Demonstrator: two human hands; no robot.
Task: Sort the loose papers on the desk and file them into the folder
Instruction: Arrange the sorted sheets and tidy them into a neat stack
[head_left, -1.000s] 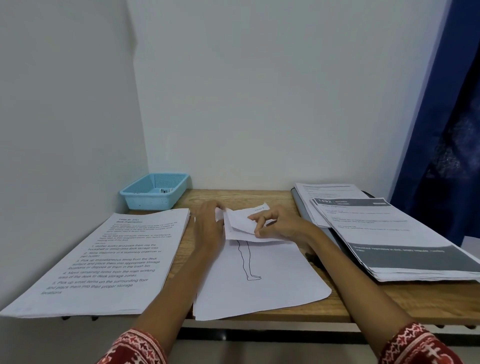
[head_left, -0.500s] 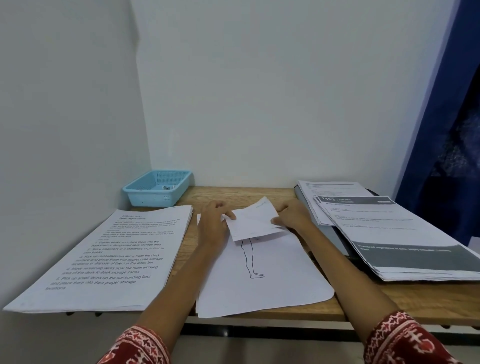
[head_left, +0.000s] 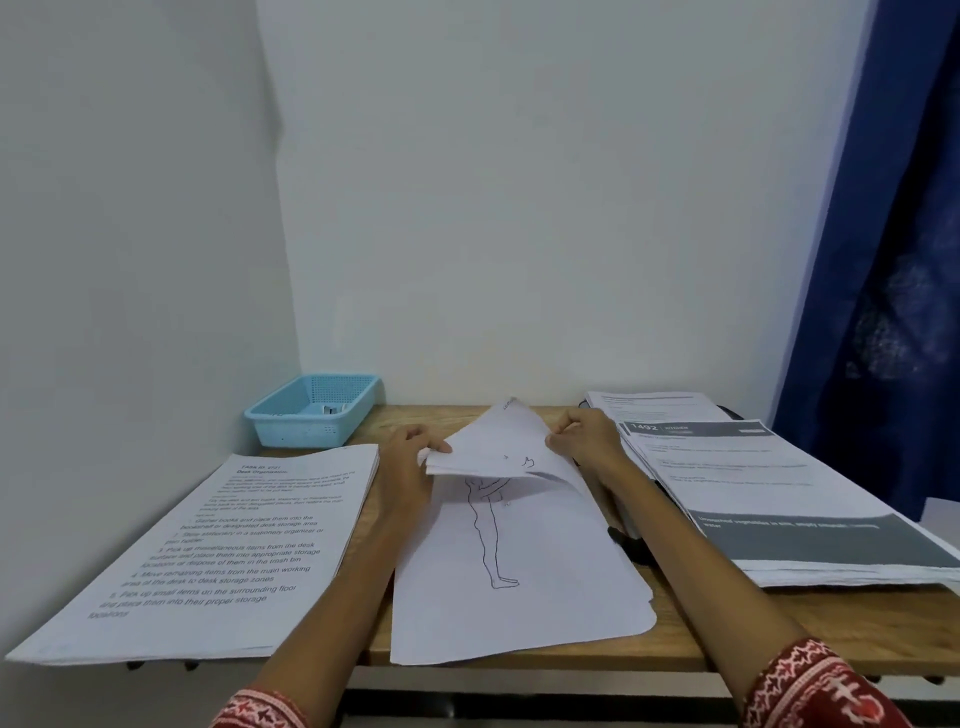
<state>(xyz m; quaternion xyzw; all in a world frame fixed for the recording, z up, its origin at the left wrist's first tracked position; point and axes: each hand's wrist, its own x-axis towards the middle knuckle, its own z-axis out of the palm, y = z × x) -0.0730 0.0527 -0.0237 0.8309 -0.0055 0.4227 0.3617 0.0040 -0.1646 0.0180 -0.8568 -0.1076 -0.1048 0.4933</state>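
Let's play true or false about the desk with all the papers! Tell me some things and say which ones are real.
1. Both hands hold the lifted sheet. True: left hand, right hand.
2. The basket is red. False: it is light blue.
3. The sheet with the drawn legs lies in the middle of the desk. True.
4. The basket sits at the desk's right end. False: it is at the back left corner.

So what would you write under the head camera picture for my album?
Two hands, left hand and right hand, lift a folded sheet above a leg drawing on a wooden desk.
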